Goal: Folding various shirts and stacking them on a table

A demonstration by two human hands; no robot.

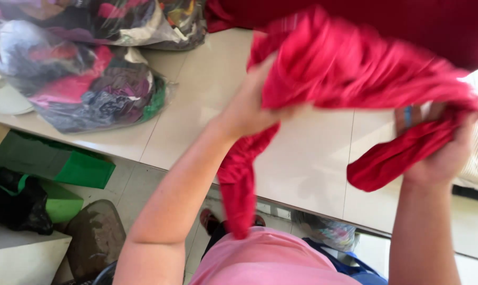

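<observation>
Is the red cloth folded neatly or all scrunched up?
Scrunched up. The crumpled red fabric cloth bunches between the left hand and right hand, one end dangling.

2 hands (249, 108) are in view – a left one and a right one (442, 153) – and 2 bare forearms. 1 red cloth (344, 68) is bunched between them. 2 clear bags (86, 89) stuffed with mixed fabric lie on the 1 pale tabletop (307, 158); the second bag (138, 21) sits at the top edge. Below – 1 green bag (75, 171), 1 black bag (17, 203), 1 brown stool (94, 237) and 1 blue bag (355, 266). 1 pink shirt (270, 261) shows at the bottom.
</observation>
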